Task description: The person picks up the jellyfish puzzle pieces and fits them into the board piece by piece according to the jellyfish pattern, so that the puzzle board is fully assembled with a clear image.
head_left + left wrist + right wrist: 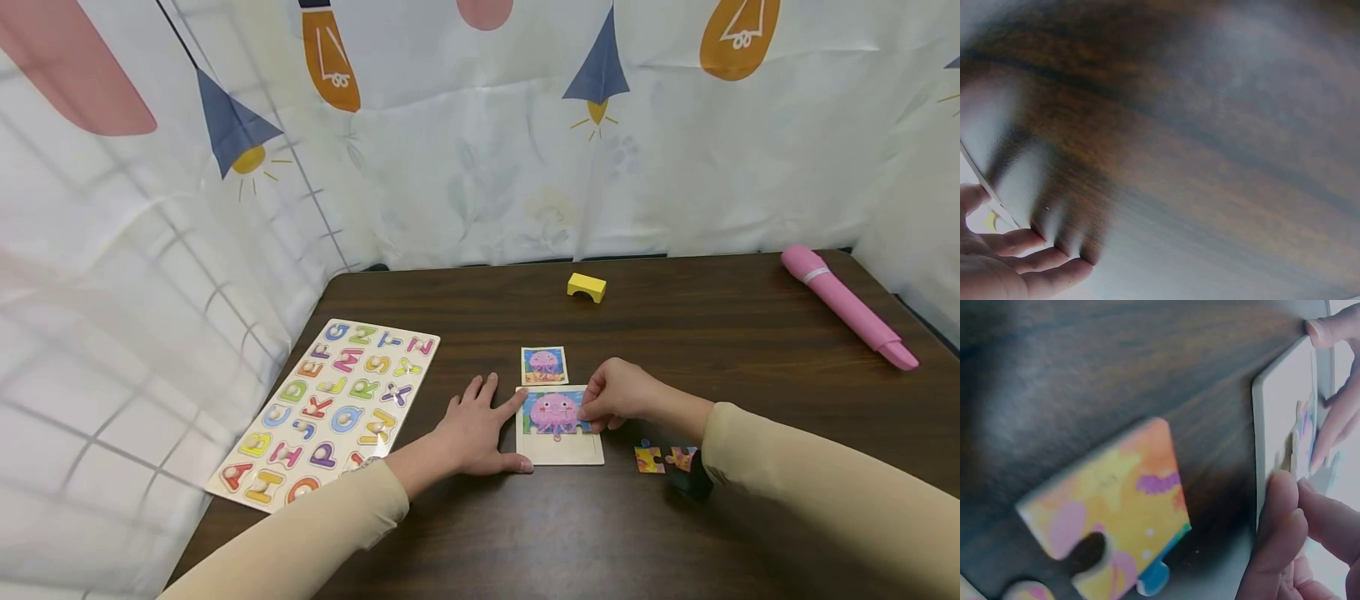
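Note:
A small wooden puzzle tray [564, 452] lies flat on the table, its upper part filled with a pink jellyfish picture [553, 411]. At the tray's right side my right hand [624, 392] pinches a puzzle piece [584, 427] between thumb and index finger, right at the filled part; the fingertips hide much of it. My left hand [474, 432] lies spread at the tray's left edge, its index finger near the top corner and its thumb at the lower one. Two loose pieces, one yellow [648, 459] and one pink and yellow [681, 457], lie right of the tray.
A jellyfish picture card [544, 366] sits just beyond the tray. On the left is an alphabet peg board [322, 412]. A yellow arch block [587, 287] stands farther back, and a pink stick-like object [847, 307] lies at the far right. A printed curtain [480, 167] borders the table.

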### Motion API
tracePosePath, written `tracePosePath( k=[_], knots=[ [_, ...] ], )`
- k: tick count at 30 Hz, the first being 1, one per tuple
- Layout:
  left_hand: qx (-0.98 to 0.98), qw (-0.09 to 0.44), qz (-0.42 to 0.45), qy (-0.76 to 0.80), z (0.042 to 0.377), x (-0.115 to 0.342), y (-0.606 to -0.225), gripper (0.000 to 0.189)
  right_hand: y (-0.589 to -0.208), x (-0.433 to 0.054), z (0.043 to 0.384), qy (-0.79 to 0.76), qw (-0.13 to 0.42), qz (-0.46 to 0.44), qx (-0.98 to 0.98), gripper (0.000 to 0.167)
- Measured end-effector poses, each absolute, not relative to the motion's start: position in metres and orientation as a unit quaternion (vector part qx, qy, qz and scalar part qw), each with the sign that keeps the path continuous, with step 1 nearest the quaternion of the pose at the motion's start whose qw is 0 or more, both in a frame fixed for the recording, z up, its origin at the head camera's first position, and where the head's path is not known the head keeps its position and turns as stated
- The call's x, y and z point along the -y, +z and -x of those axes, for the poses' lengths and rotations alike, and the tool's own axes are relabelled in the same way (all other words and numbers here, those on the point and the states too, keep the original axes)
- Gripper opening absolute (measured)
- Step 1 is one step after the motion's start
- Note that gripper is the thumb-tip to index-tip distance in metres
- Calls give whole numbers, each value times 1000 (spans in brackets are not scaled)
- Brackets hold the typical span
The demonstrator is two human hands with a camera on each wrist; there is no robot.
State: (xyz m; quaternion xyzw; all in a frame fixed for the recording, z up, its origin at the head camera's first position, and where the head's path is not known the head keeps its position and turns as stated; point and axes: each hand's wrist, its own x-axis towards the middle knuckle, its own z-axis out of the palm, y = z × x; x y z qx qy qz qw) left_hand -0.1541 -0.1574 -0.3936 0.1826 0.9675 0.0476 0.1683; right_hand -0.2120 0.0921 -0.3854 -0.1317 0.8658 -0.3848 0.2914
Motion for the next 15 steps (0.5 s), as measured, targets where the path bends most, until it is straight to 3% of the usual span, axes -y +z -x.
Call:
tracePosePath(
  k=[15],
  knots=[
    [-967,169,-182,49,154,157,-393,99,-384,-89,213,-336,285,133,-888,17]
  ],
)
